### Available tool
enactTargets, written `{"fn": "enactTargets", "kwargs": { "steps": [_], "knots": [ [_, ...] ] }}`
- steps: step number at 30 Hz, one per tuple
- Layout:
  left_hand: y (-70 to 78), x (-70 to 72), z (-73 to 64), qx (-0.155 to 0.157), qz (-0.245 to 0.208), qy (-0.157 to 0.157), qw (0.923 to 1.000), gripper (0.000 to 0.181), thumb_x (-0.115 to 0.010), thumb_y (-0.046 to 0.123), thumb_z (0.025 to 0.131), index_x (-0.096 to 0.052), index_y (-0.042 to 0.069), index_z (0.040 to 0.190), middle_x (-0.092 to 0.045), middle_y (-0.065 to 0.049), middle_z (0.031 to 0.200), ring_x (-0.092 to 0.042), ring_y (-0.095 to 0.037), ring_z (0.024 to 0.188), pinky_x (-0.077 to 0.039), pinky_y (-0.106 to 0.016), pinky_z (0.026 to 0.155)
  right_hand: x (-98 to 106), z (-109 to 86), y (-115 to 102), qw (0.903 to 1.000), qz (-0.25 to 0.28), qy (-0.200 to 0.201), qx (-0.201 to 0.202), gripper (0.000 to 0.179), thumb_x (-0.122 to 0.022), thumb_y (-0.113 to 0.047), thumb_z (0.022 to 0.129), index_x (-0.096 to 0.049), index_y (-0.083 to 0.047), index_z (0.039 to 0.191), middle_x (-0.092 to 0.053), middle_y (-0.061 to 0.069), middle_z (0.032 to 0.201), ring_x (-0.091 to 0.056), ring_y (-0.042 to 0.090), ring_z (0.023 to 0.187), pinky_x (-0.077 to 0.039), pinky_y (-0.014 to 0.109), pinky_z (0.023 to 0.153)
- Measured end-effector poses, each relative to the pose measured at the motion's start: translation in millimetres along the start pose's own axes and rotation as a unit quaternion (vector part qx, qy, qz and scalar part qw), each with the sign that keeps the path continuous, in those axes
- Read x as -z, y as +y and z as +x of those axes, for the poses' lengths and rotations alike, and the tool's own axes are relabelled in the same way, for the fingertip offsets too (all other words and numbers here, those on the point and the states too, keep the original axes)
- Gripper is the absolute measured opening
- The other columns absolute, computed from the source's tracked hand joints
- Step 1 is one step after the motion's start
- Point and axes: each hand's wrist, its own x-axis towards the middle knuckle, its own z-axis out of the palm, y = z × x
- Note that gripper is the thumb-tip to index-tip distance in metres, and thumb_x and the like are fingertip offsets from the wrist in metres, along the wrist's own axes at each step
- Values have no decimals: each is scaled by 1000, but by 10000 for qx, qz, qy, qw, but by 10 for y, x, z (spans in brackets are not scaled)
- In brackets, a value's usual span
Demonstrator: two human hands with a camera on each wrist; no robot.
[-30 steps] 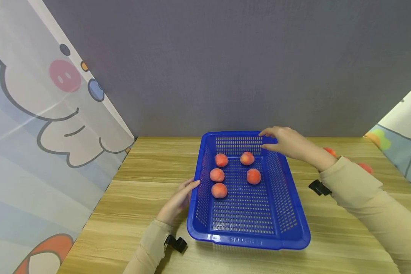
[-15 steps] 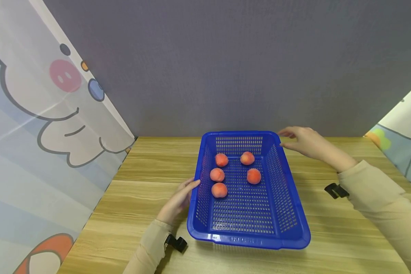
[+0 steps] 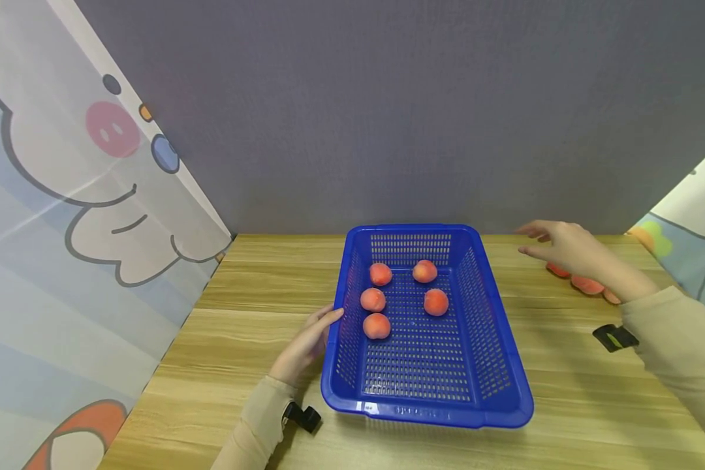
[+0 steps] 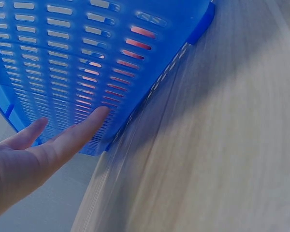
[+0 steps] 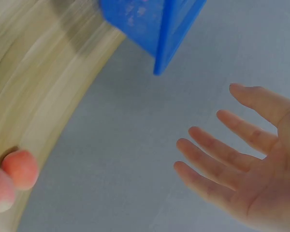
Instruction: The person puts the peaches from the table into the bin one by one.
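A blue plastic basket with slotted walls stands on the table, and several reddish peaches lie on its floor. At its left side my left hand touches the rim with a fingertip. In the left wrist view, straight fingers of that hand rest along the outer wall. My right hand hovers over the table to the right of the basket, holding nothing. Its fingers are spread and fairly straight in the right wrist view. Below and beyond it are more peaches, partly hidden by the hand and forearm.
A grey upright panel closes off the back of the wooden table. Cartoon-printed cloths hang at the left and right. The basket takes up the middle of the table.
My right hand has moved from above the basket's back right corner rightward, out past the rim, toward the peaches on the table. The left hand, basket and peaches in it have stayed put.
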Motion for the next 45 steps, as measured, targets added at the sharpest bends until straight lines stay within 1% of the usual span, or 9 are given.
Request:
{"fn": "enactTargets", "kwargs": {
  "steps": [7,13,19,24,31,33,39,41,45],
  "knots": [
    [-10,21,-1,-39,50,-104,9999,53,-45,22,90,-29,-8,131,-61,-4,96,-61,-14,83,-51,-29,73,17,-100,230,9998,-116,152,-68,35,-58,-16,84,-53,7,110,-56,30,102,-56,43,88,-44,54,73],
    [-14,30,4,-68,139,-114,9998,56,-47,24,90,-28,-8,131,-61,-4,96,-61,-14,83,-51,-29,74,24,-169,408,9997,-124,-52,-218,40,-57,-16,85,-49,11,112,-53,34,101,-55,46,87,-45,54,72],
    [-21,23,12,-62,14,-94,9999,54,-47,22,90,-29,-8,131,-61,-5,96,-61,-14,83,-51,-29,74,22,-223,566,9983,-15,-197,-540,47,-55,-23,85,-47,13,114,-50,37,104,-52,48,92,-43,56,74],
    [-40,36,23,-100,182,-99,9997,57,-49,26,88,-30,-7,131,-61,-4,97,-61,-14,84,-51,-30,75,6,-259,708,9973,-71,-252,-691,48,-53,-25,87,-46,12,116,-49,38,107,-50,49,94,-43,56,73],
    [-29,20,27,-59,-180,-229,9996,53,-43,20,92,-25,-9,132,-62,-3,96,-61,-15,83,-52,-31,72,-63,-319,962,9987,127,142,-481,39,-59,-10,82,-49,17,108,-52,39,96,-53,50,83,-46,54,66],
    [-24,15,23,-53,-201,-212,9996,52,-42,19,92,-25,-9,132,-61,-3,96,-61,-15,83,-52,-31,72,-80,-334,1025,9987,171,184,-449,37,-59,-6,80,-49,19,106,-52,39,95,-53,50,82,-46,54,64],
    [-15,2,16,-55,-244,-155,9996,51,-43,18,92,-26,-10,132,-61,-5,96,-61,-15,82,-52,-30,72,-102,-389,1189,9978,200,-101,-628,36,-56,-4,81,-47,22,104,-51,40,97,-49,53,87,-46,53,63],
    [-14,2,15,-53,-258,-145,9995,51,-43,17,92,-26,-10,131,-61,-5,95,-61,-15,82,-52,-30,72,-105,-410,1235,9967,191,-227,-757,38,-56,-7,83,-46,21,105,-50,40,97,-47,53,88,-46,54,64],
    [-14,2,13,-38,-241,-135,9996,51,-43,17,92,-26,-10,131,-62,-5,95,-62,-15,82,-52,-30,72,-125,-438,1313,9960,160,-258,-838,38,-55,-9,84,-46,21,106,-49,41,98,-46,54,89,-46,52,63]
  ]
}}
